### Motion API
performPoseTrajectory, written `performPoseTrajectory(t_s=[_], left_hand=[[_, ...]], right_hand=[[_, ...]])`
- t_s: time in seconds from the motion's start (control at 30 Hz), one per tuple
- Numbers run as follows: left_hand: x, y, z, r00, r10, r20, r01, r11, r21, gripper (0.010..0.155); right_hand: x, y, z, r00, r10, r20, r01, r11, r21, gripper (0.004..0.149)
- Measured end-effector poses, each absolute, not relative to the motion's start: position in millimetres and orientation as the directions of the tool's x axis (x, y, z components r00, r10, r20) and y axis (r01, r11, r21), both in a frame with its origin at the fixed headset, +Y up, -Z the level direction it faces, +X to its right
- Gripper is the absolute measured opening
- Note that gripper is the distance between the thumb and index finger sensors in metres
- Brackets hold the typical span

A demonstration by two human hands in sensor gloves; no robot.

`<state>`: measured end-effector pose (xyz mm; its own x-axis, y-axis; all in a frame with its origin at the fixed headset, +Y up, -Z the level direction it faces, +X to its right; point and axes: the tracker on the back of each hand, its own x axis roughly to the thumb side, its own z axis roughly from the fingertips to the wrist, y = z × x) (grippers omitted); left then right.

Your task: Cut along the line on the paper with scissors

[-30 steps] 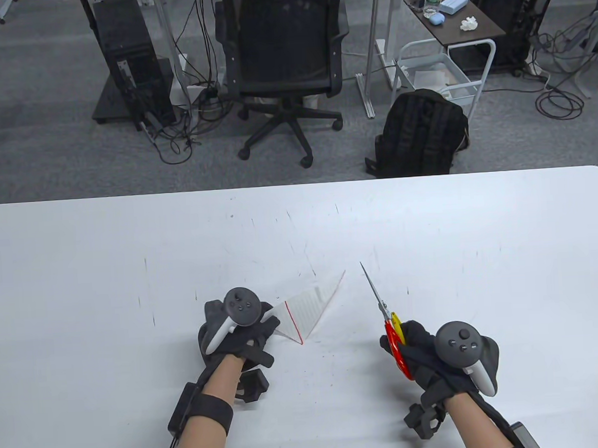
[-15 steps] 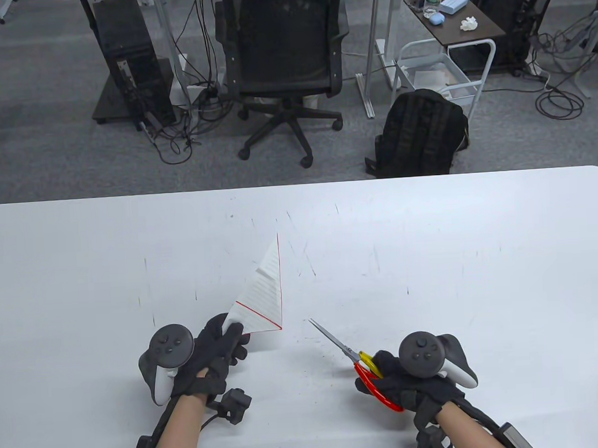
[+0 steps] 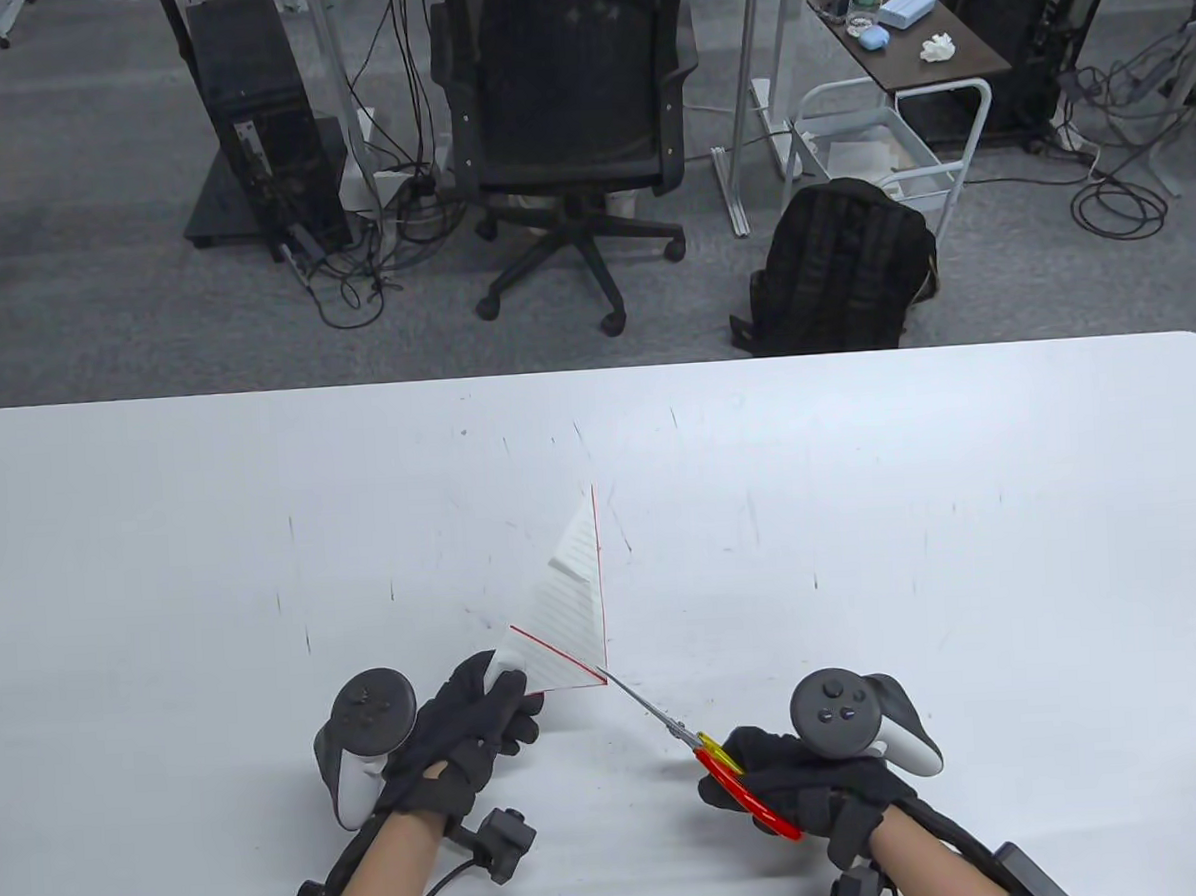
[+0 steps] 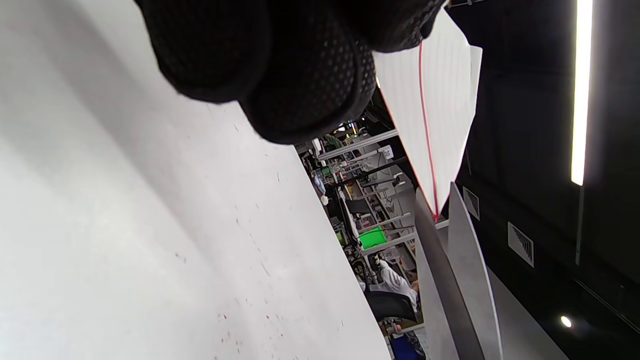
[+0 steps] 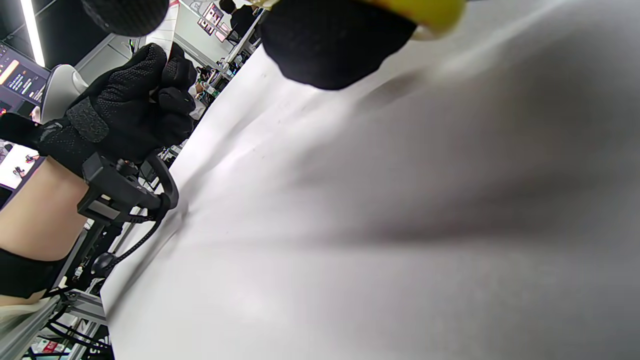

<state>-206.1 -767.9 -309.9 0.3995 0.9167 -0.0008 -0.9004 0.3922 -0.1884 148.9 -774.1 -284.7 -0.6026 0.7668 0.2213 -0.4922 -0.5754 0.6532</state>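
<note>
A triangular piece of lined paper (image 3: 566,610) with red lines along two edges is held up above the white table (image 3: 862,514). My left hand (image 3: 477,720) pinches its lower left corner. My right hand (image 3: 805,773) grips the red and yellow handles of the scissors (image 3: 709,753). The blade tips meet the paper's lower right corner, where the red lines join. In the left wrist view the paper (image 4: 435,105) hangs from my fingers (image 4: 310,65) and the slightly parted blades (image 4: 452,280) touch its point. The right wrist view shows my left hand (image 5: 135,100).
The table's far edge runs across the middle of the table view. Beyond it stand an office chair (image 3: 566,119), a black backpack (image 3: 839,265), a computer tower (image 3: 255,115) and a side trolley (image 3: 899,82). The table surface carries small scratch marks.
My left hand turned the paper from lying flat to standing up, then shifted it right. My right hand moved left and toward me, swinging the scissor tips onto the paper's lower right corner.
</note>
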Motion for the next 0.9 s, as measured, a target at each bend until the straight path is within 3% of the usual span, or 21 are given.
performPoseTrajectory(t_s=[0.9], left_hand=[[-199.3, -771.0, -307.1, 0.409, 0.912, 0.021, -0.884, 0.401, -0.240, 0.038]], right_hand=[[144.7, -777.1, -280.7, -0.589, 0.781, 0.209, -0.482, -0.547, 0.685, 0.068]])
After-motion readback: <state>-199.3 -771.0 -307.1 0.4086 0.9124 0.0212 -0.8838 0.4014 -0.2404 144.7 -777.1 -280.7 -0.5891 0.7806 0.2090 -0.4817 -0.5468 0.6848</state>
